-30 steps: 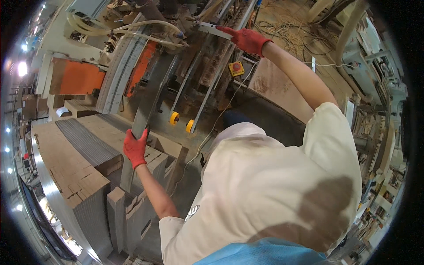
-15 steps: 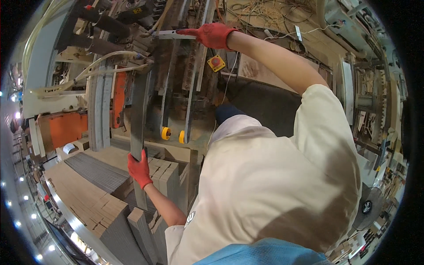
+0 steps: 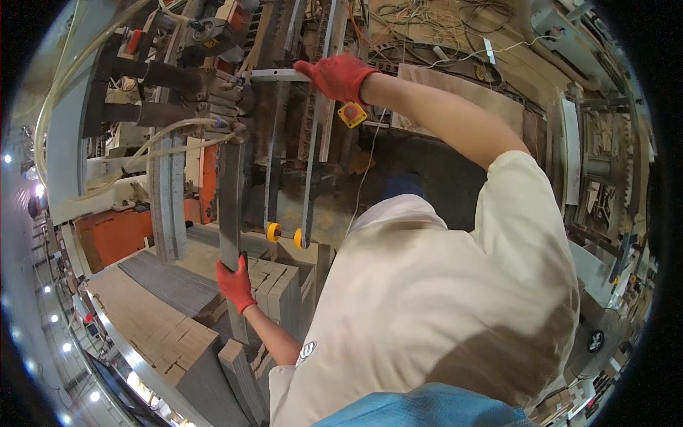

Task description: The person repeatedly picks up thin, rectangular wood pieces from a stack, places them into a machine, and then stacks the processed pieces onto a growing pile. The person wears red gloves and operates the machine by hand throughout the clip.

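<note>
Grey strip (image 3: 230, 206) runs through clasped left grip (image 3: 236, 286); right grip (image 3: 340, 78) at bar (image 3: 274, 75), closure unclear

Mfg wkshp: heavy machinery (image 3: 160, 77), stacked boards (image 3: 153, 320), emerg.-type btn (image 3: 351, 114)

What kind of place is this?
It looks like a factory or workshop, perhaps one that cuts wooden boards. You can tell from the neat stacks of boards, the big machine with pipes and hoses, and the yellow box with a red button.
</note>
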### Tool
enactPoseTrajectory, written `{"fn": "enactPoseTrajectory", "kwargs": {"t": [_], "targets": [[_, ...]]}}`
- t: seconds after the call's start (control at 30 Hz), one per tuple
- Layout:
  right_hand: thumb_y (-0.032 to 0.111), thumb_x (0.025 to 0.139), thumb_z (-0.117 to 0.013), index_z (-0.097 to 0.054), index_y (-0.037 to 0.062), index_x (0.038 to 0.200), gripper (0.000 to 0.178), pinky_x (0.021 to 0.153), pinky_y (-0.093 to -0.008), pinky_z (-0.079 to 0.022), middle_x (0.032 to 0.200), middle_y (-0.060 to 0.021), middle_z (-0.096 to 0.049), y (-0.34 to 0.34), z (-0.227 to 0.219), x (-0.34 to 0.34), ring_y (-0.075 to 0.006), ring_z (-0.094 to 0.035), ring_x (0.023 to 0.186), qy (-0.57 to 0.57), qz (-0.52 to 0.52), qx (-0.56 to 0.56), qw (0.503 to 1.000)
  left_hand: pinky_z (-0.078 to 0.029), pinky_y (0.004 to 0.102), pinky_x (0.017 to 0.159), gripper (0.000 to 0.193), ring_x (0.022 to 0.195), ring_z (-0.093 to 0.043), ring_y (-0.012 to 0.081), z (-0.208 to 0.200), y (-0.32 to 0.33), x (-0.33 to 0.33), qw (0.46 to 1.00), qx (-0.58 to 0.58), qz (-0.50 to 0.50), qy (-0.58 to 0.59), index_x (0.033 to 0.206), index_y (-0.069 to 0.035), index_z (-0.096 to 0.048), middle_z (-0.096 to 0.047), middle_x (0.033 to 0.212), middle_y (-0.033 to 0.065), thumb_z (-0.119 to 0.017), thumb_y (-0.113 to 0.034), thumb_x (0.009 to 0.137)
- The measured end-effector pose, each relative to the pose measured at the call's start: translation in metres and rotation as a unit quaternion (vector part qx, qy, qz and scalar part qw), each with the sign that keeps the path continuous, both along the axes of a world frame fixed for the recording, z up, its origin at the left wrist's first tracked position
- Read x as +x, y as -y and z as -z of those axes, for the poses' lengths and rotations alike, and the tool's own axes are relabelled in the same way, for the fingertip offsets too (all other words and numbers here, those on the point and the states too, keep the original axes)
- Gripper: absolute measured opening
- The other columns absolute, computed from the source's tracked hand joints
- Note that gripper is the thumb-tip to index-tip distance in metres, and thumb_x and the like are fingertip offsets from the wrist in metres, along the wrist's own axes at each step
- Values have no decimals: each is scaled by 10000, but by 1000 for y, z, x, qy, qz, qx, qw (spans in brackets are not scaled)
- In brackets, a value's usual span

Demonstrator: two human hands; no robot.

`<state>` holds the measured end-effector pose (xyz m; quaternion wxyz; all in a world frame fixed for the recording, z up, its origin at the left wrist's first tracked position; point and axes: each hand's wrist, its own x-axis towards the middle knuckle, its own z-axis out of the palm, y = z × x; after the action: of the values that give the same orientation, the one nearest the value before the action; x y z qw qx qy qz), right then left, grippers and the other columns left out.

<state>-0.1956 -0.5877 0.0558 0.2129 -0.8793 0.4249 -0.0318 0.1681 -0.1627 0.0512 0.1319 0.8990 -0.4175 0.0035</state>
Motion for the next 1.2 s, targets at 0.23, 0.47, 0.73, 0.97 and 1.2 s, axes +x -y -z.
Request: {"fn": "enactPoseTrajectory", "kwargs": {"t": [0.23,0.47,0.73,0.97,1.2], "targets": [[260,1117,-369,-447,137,1524,433,681,-525,-528,888,-156,-684,1,-5,4,-383,-673,766,28,9,65,997,-511,479,746,525,876,-686,412,8,-6,9,999,25,-25,8,1081,2,-648,-719,960,230,-807,-432,832],[349,1111,-358,-563,90,1318,390,649,-511,-528,797,-197,-688,4,10,5,-415,-673,752,73,6,12,997,-531,457,826,627,969,-692,410,2,0,7,994,88,-60,13,1219,7,-651,-723,1047,229,-824,-437,811],[522,1102,-289,-672,52,968,621,763,-515,-526,755,-202,-670,4,7,5,-435,-663,790,119,56,95,987,-526,471,778,509,925,-683,420,9,0,4,998,4,-14,59,1081,18,-628,-708,991,232,-847,-342,796],[436,1112,-310,-639,101,1132,470,684,-486,-528,723,-165,-660,4,-11,4,-394,-668,724,93,65,147,983,-522,469,790,531,930,-675,425,5,1,1,998,35,-32,33,1106,30,-631,-702,999,236,-849,-342,795],[522,1108,-274,-655,47,899,644,753,-501,-518,734,-187,-662,4,-4,3,-426,-668,794,114,69,136,982,-516,454,906,691,1076,-672,397,6,2,1,996,59,-59,31,1243,50,-618,-694,1162,256,-828,-443,807]]}}
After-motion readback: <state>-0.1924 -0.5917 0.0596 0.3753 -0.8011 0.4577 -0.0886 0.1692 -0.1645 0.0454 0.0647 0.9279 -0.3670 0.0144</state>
